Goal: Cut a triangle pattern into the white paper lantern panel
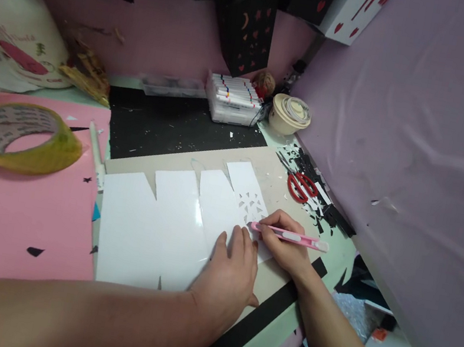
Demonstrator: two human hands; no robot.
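Note:
A sheet of white cardstock (145, 230) with notched top flaps lies flat on a beige board (268, 159). Several small triangular holes pierce its right panel. My right hand (285, 240) grips a pink craft knife (296, 238), its tip down on the card beside the cut-outs. My left hand (233, 269) lies flat across the card just left of the knife, fingers stretched out and pressing on it. The lower edge of the card is partly hidden behind my left forearm.
Red-handled scissors (301, 187) lie among black and white paper scraps (321, 198) at right. A yellow tape roll (18, 136) rests on pink paper (16, 225). Behind are a marker box (233, 102) and a cream bowl (289, 118). Decorated black boxes (248, 30) hang above.

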